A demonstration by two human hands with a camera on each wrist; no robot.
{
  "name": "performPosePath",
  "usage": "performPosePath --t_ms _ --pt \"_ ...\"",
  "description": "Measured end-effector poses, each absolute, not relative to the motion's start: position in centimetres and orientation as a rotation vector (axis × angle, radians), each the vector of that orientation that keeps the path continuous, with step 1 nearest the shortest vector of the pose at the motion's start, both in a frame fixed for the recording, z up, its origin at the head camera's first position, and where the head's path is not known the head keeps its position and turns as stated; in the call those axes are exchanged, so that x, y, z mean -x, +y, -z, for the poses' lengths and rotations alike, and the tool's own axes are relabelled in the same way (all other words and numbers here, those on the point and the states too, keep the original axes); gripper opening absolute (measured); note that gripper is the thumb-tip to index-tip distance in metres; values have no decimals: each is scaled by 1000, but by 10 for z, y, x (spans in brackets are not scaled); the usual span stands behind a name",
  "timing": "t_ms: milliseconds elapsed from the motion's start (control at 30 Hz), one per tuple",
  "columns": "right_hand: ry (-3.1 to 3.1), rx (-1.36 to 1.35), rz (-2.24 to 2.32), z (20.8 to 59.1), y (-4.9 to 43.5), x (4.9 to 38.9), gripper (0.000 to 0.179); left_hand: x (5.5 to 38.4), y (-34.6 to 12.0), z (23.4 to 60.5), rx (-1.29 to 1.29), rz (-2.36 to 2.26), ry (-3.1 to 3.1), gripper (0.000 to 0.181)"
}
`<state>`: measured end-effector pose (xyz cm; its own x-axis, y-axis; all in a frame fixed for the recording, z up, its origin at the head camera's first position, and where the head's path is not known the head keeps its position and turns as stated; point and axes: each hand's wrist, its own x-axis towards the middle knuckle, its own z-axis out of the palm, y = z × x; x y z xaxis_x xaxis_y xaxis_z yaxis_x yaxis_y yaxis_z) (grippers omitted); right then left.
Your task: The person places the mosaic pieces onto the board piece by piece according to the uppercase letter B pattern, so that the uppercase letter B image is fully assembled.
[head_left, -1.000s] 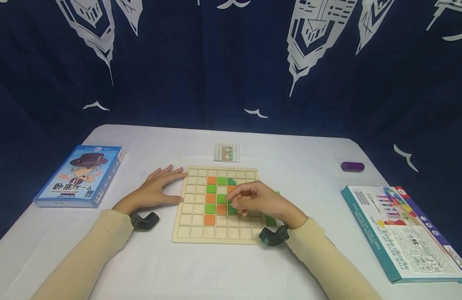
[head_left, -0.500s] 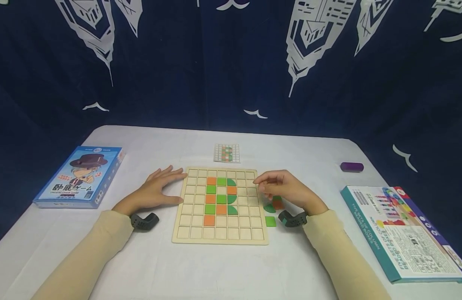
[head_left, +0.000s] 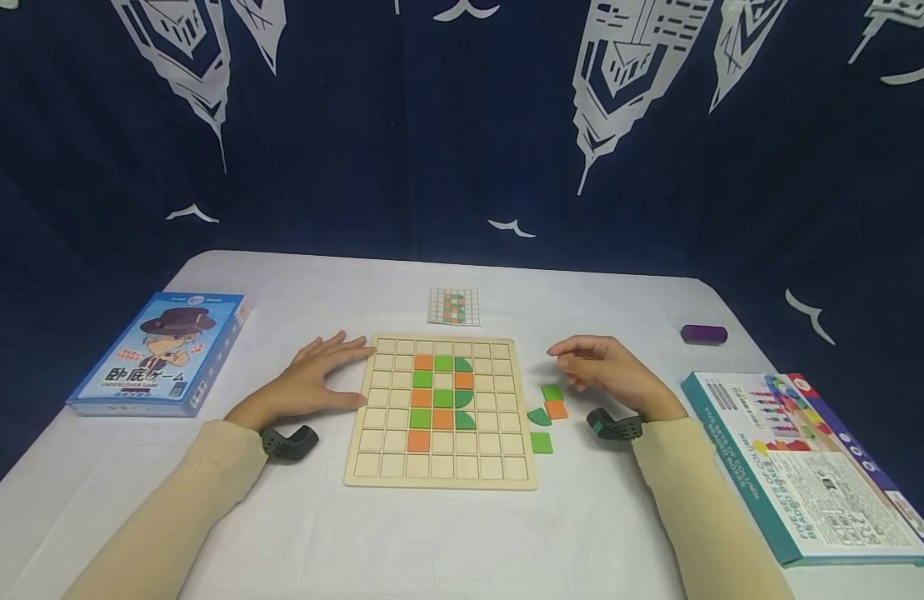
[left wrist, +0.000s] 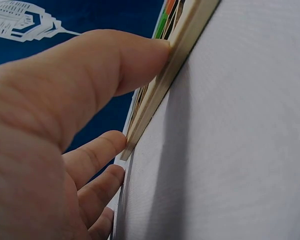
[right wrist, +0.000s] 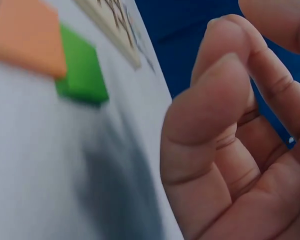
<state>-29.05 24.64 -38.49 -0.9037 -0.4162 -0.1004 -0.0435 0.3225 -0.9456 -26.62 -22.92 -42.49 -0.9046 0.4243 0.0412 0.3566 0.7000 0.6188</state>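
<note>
A wooden grid board [head_left: 394, 465] lies on the table, with orange and green square tiles and several dark green rounded tiles in its middle cells. My left hand [head_left: 307, 383] rests at the board's left side; in the left wrist view its thumb [left wrist: 145, 60] and a fingertip touch the board's edge. My right hand [head_left: 607, 375] is above the table right of the board, fingers loosely bent and holding nothing. Just below it lie a green square tile [head_left: 552, 392], an orange tile [head_left: 556, 409], a dark green rounded tile [head_left: 539, 417] and another green tile [head_left: 541, 442].
A small pattern card [head_left: 454, 307] lies behind the board. To the left is a blue game box [head_left: 162, 354], and to the right a larger teal-edged box [head_left: 814, 467]. A purple cylindrical thing [head_left: 704, 334] lies at the far right of the white tablecloth [head_left: 447, 550].
My right hand has moved right, off the board and past its right edge, uncovering the placed tiles and the loose ones. My left hand has stayed in place.
</note>
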Motion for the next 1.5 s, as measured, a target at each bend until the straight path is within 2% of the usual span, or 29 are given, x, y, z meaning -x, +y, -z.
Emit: performPosePath --t_ms 467,800,1233,1500 --pt "2217 288 1640 400 267 295 26 265 -229 424 -641 -985 2794 87" --pt "2288 345 1489 405 270 296 41 265 -228 422 -646 -982 2793 86" --pt "2348 583 1285 402 262 298 39 265 -228 421 -639 -978 2794 87" --pt "2400 604 1230 401 257 297 36 266 -229 423 -638 -971 2796 87"
